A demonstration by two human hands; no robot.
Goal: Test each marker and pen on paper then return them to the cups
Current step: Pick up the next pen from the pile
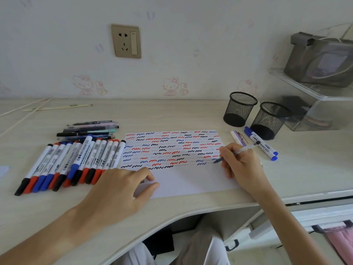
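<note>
Clear-barrelled pen [236, 151], pinched in our right hand [241, 164], is squiggling at the white paper's [191, 180] right edge; our left hand [122, 185] lies flat on it. Next we judge: the empty black mesh cups [240, 109].

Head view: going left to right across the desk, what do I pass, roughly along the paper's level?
Row of whiteboard markers → left hand pressing the paper's near corner → scribbled paper → right hand writing with a pen → blue whiteboard markers lying beside the two empty mesh cups.
</note>
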